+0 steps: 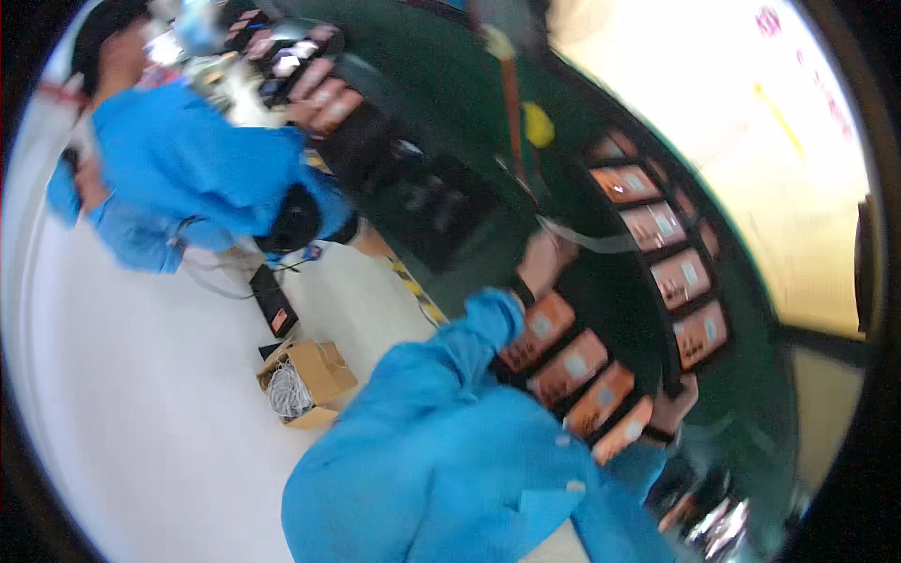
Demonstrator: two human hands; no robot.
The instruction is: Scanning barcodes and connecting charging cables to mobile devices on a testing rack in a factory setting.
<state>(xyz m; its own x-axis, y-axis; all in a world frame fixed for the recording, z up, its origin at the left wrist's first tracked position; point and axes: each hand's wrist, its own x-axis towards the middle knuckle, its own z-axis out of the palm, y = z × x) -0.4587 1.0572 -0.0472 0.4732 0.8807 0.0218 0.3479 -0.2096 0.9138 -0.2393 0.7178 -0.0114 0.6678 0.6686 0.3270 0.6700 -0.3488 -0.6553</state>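
Observation:
My left hand [544, 266], with a dark band at the wrist, reaches over the dark green bench. A pale, curved strip [596, 242] runs from beside its fingers toward the far row of phones; whether the hand grips it is unclear. My right hand [675, 407] is at the near end of the rows, close to a phone with a lit orange screen [702, 334]. Its fingers are smeared by motion. Between my arms and the bench edge lies a slanting row of several phones with lit orange screens [570, 367]. Several more lit phones [654, 225] form the far row.
To the left, a co-worker in a blue coat [197, 159] works at the same bench near more phones [324, 105]. An open cardboard box [319, 371] with white cables stands on the pale floor. A yellow object [538, 125] is beyond my left hand; shiny pieces [723, 527] lie lower right.

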